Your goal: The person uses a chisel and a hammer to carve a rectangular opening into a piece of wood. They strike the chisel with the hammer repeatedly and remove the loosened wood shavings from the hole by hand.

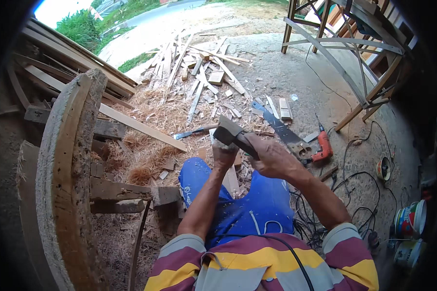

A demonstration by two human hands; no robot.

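In front of my knees, both hands are at a dark, block-shaped tool [229, 131] with a flat grey-brown face; its exact kind I cannot make out. My right hand [273, 157] is closed round its dark near end. Under the far end is my left hand [224, 158], gripping it from below, with most of its fingers hidden behind the tool. Just beyond lies a chisel-like tool [194, 132] with a dark blade on the shavings. A handsaw [282, 130] rests on the floor to the right of the hands.
A red power drill [322, 148] and tangled black cables [357, 182] lie at right, near buckets [409, 219]. Wood offcuts [216, 77] and shavings [145, 126] cover the floor ahead. A thick curved timber [65, 160] stands close on my left. Wooden trestles [354, 48] stand far right.
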